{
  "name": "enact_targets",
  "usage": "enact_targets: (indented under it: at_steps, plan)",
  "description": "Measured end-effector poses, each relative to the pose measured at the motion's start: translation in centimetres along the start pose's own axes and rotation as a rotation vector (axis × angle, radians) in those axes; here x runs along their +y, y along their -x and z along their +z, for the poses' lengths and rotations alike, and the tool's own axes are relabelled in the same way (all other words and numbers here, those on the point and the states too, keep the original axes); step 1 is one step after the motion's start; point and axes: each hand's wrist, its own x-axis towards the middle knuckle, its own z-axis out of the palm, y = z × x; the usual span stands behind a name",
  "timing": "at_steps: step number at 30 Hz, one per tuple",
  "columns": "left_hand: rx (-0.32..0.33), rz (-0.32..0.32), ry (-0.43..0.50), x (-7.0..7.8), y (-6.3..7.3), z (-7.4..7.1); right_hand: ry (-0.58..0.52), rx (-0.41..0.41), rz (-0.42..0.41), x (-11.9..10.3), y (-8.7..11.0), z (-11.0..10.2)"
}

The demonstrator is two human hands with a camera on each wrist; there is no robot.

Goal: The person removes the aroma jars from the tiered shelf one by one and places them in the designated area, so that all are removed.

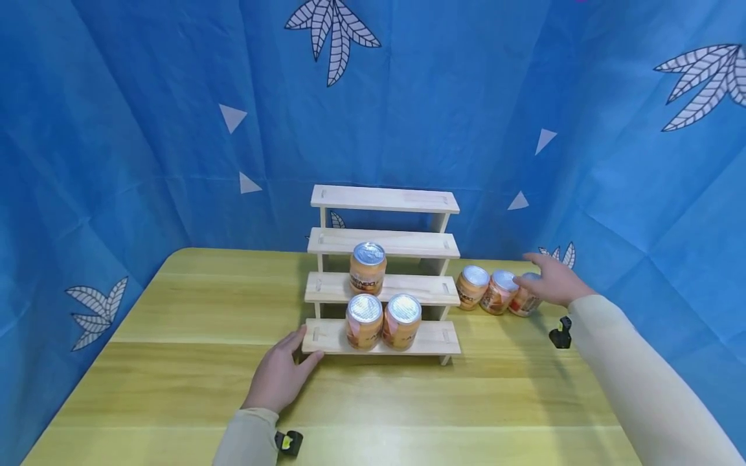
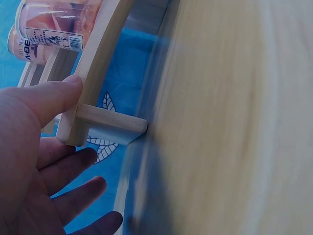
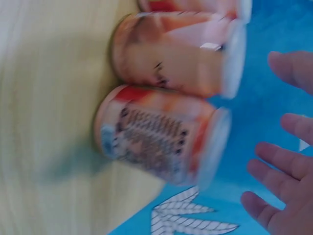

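My left hand (image 1: pixel 278 373) pinches the left end of the lowest step of a four-tier wooden display stand (image 1: pixel 335 200), thumb (image 2: pixel 63 93) against the step's edge and index finger behind it. The other fingers hang free. Two orange cans with silver lids, a left can (image 1: pixel 364 330) and a right can (image 1: pixel 402 331), stand side by side on that step. One more can (image 1: pixel 367 275) stands a step higher. Right of the stand, three such cans (image 1: pixel 471 291) stand in a row on the table. Over the rightmost can (image 3: pixel 156 134) hovers my right hand (image 1: pixel 550 279), fingers spread, apart from it.
The yellow wood-grain table (image 1: pixel 204 369) reaches back to a blue curtain (image 1: pixel 408 97) with leaf prints, which also hangs along both sides. The stand's upper two tiers rise behind the cans. A black wrist device (image 1: pixel 561 333) sits below the right sleeve.
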Motion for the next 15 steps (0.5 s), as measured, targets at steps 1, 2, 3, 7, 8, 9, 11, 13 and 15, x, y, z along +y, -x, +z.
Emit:
enact_targets:
  at_steps: [1,2,3,7,8,9,11,13,15]
  plan:
    - [-0.002,-0.002,0.000,0.0,0.0,0.0,0.004,0.005,-0.006,-0.4,-0.1,-0.1]
    - [-0.003,-0.003,0.001,0.0,0.1,0.0,0.007,0.010,-0.010,-0.8,-0.1,-0.2]
    - [-0.003,-0.003,0.001,-0.1,0.1,0.0,0.007,0.015,-0.013,-1.2,-0.2,-0.3]
    - [0.004,0.007,0.003,-0.2,0.0,0.1,-0.007,0.038,-0.018,-2.9,-0.4,-0.7]
    - [0.007,0.011,0.004,-0.3,0.0,0.2,-0.010,0.043,-0.021,-3.3,-0.5,-0.8]
    - [0.008,0.014,0.004,-0.3,0.0,0.2,-0.013,0.047,-0.021,-3.7,-0.6,-0.9]
    - [0.010,0.017,0.005,-0.4,-0.1,0.2,-0.015,0.051,-0.026,-4.6,-0.7,-1.1]
    - [0.010,0.017,0.007,-0.4,-0.1,0.3,-0.011,0.052,-0.037,-5.4,-0.8,-1.3]
    - [0.011,0.016,0.009,-0.4,-0.1,0.3,0.000,0.057,-0.056,-6.1,-0.8,-1.4]
